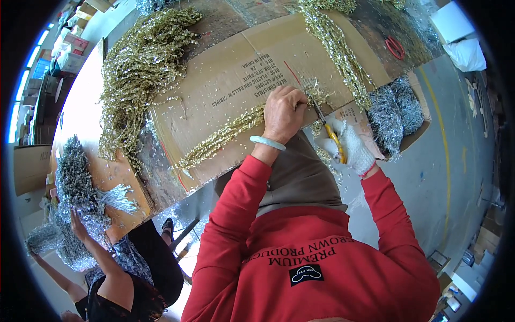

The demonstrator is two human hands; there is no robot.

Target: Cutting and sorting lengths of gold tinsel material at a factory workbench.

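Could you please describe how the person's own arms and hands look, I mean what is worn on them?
Both arms are in long red sleeves. The left hand is bare, with a pale green bangle on the wrist. The right hand wears a white knitted glove with a red cuff edge.

I see my left hand [282,114] bare, with a pale green bangle [267,143] on its wrist, and my right hand [351,147] in a white knit glove with a red cuff. The cutters [330,132] have yellow handles. The glitter sprigs [221,137] are gold on brown cardboard [225,70]. My sleeves are red. A silver glitter bundle [394,110] fills the box.
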